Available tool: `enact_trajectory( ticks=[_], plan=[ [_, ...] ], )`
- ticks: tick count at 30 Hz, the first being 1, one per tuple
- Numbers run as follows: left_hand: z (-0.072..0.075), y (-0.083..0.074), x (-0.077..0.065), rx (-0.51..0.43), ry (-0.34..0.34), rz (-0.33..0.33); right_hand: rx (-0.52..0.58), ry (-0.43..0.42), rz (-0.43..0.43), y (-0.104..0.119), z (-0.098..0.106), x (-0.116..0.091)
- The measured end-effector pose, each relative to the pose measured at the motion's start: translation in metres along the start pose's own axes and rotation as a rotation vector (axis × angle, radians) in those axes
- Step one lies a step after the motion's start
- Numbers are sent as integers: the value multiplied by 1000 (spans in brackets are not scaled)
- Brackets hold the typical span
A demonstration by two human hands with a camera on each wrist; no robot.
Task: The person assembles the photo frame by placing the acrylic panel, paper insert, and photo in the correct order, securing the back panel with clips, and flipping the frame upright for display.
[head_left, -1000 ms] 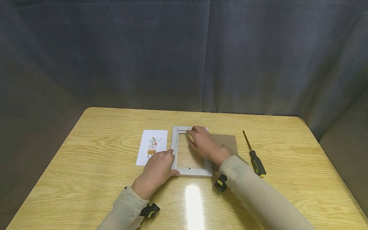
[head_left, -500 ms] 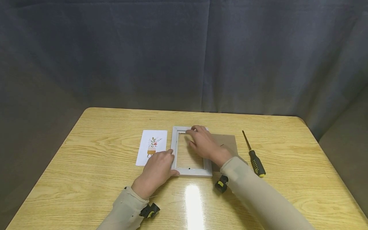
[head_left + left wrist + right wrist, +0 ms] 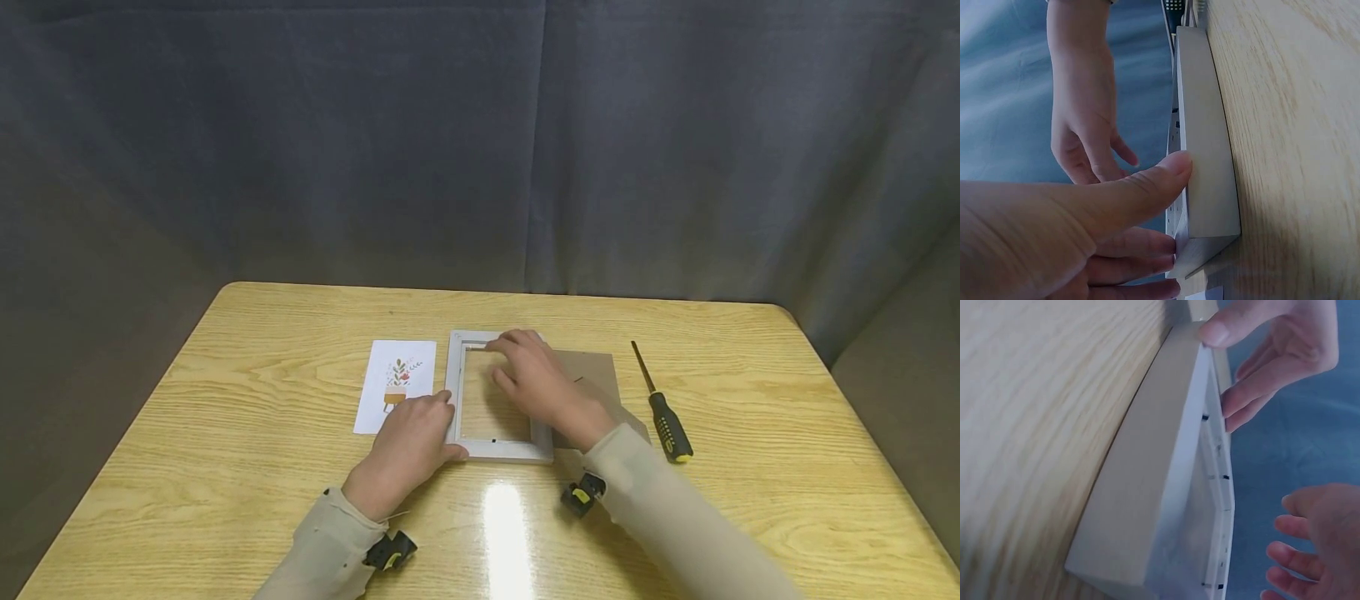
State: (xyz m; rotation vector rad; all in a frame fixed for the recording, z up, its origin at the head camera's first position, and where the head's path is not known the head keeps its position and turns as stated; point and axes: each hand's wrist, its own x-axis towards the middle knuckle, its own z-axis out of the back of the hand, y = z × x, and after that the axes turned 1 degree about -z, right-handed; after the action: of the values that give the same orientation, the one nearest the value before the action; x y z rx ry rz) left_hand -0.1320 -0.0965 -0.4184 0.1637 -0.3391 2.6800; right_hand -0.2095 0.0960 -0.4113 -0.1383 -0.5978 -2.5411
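The left hand [image 3: 411, 442] grips the near left corner of a pale rectangular picture frame [image 3: 510, 451]; the right hand [image 3: 534, 377], fingers loosely bent and holding nothing, is above its far right part. The frame lies on the yellow wood-grain desk [image 3: 225, 417], between a white plant-printed paper card [image 3: 375, 396] and a flat brown board [image 3: 595, 371], with a black-and-yellow screwdriver [image 3: 669, 423] farther right

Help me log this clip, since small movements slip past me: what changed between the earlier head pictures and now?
The right wrist and its sleeve shifted toward the person and slightly rightward, baring more of the brown board. Nothing looks newly held or released. The left grip stays on the near left corner of the white frame, the right grip over it; picture card and screwdriver lie unmoved.
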Motion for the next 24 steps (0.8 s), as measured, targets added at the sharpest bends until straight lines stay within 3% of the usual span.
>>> enact_trajectory(
  ticks=[24],
  plan=[
    [1,-1,0,2,17,13,182,-147,-39,13,13,-38]
  ],
)
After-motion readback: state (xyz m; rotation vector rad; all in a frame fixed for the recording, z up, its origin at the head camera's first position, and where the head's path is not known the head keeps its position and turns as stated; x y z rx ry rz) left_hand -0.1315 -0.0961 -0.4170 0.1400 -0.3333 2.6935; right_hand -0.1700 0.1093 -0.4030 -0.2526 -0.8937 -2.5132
